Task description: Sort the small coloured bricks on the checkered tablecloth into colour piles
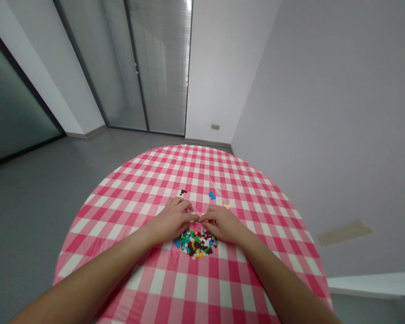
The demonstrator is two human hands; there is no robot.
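Observation:
A pile of small multicoloured pieces (196, 244) lies on the checkered tablecloth, just in front of my hands. My left hand (175, 219) and my right hand (221, 222) meet above the pile, their fingertips pinched close together. Something tiny and green shows between the fingertips; its shape is too small to make out. Beyond the left hand are a few dark brown pieces (183, 192). A small blue cluster (212, 195) lies past the right hand, and pale yellow pieces (227, 206) sit right beside its knuckles.
The round table wears a red and white checkered cloth (202, 288). Behind it stand glass partitions (161, 67) and a white wall with a socket plate (215, 127). A grey wall rises on the right, with a beige strip (346, 233) low down.

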